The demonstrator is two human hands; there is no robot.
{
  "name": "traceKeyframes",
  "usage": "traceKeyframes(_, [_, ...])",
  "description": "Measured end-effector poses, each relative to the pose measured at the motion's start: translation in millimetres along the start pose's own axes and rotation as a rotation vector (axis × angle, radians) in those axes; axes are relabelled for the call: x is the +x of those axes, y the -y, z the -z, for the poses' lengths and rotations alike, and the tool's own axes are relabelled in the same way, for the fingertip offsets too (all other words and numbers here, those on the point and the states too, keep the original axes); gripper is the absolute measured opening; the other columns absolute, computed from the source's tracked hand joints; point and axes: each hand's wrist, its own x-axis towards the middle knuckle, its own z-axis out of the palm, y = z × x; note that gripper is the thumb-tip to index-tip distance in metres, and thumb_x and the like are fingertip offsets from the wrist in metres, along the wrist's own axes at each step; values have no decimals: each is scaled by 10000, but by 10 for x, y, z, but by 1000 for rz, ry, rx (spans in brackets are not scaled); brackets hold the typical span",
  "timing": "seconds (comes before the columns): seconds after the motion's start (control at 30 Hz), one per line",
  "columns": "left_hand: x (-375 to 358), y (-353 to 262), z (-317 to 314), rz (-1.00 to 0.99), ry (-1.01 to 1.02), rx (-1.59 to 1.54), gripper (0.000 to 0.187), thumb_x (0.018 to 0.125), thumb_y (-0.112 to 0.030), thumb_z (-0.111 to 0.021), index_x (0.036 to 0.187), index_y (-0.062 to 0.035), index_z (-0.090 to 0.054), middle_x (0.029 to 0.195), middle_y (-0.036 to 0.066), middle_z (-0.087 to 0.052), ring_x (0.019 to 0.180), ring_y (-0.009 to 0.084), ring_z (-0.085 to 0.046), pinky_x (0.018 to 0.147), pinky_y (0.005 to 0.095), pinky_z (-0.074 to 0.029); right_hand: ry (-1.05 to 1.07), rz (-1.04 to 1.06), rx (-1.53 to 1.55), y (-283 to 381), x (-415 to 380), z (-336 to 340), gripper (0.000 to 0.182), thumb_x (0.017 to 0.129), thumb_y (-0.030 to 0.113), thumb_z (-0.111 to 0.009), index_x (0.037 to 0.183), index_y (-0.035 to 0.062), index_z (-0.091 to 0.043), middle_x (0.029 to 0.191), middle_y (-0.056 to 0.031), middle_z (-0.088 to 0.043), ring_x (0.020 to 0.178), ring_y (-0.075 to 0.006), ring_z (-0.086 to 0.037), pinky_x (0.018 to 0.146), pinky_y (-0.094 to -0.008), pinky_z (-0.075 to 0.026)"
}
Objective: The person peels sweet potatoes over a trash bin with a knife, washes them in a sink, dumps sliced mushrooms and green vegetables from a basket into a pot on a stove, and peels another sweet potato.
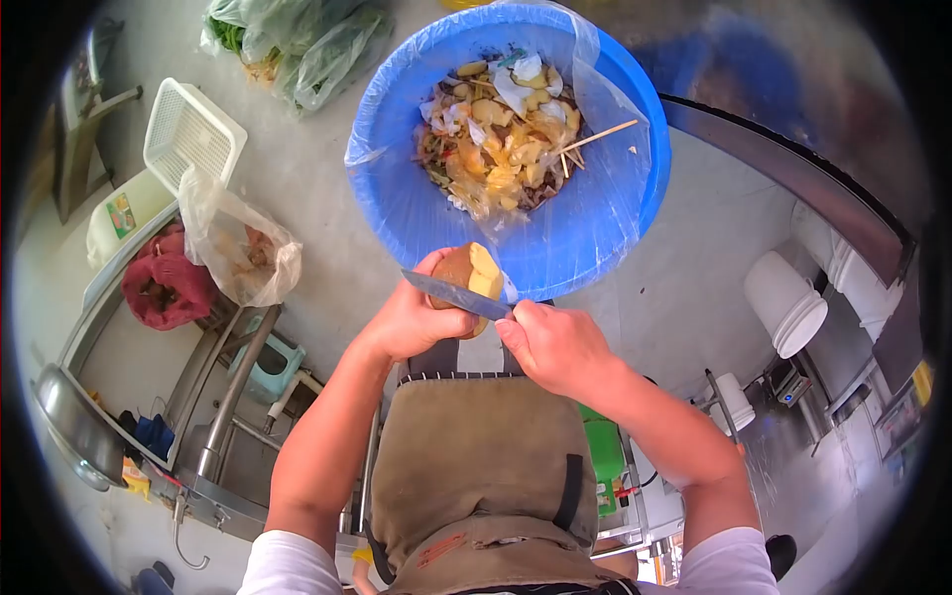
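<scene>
A partly peeled potato [484,274], brown-skinned on one side with bare yellow flesh on the other, is gripped in my left hand [416,317]. My right hand [557,342] is closed round the handle of a knife [458,295]. Its dark blade lies across the front of the potato, the tip reaching left over my left fingers. Both hands are close together at the near rim of a large blue bin [650,188] lined with clear plastic. Inside the bin lies a heap of food scraps [501,149] with yellowish peelings, white paper and wooden chopsticks [600,137].
A white plastic basket [193,134], a clear plastic bag [243,243] and a red mesh sack [167,283] are at left. Bagged greens [297,45] lie on the floor beyond. White buckets [783,302] stand at right, and a teal stool [270,362] is lower left.
</scene>
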Motion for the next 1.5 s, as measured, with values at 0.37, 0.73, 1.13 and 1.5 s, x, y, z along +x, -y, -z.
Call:
traceKeyframes(0.37, [6,129,-8,2,34,-187,873,670,-89,-777,1421,6,-342,1205,65,-543,1108,174,-540,954,348,-465,8,-116,59,-4,-67,16,334,1001,308,-481,842,17,-518,702,-202,-605,664,-449,-589,567,-523,-460])
traceKeyframes(0.73, [-75,160,54,-68,-21,-101,906,638,-59,-777,1437,4,-354,1287,63,-537,1187,166,-522,1030,332,-419,-71,-169,57,-294,91,-41,396,1000,372,-462,843,16,-537,752,-244,-640,690,-471,-613,611,-555,-475])
traceKeyframes(1.13, [-37,181,3,-184,-26,-96,956,602,-42,-799,1431,-41,-322,1304,52,-485,1222,161,-482,1034,312,-393,-36,-291,60,-362,135,8,417,1007,384,-447,839,18,-556,735,-251,-631,693,-465,-611,599,-543,-472])
traceKeyframes(1.5, [-8,209,-131,-119,-95,-285,858,546,58,-758,1303,-90,-383,1210,40,-524,1143,188,-533,983,351,-446,-231,-8,-38,-114,40,-66,305,990,293,-516,817,44,-539,696,-158,-632,605,-357,-632,532,-460,-501])
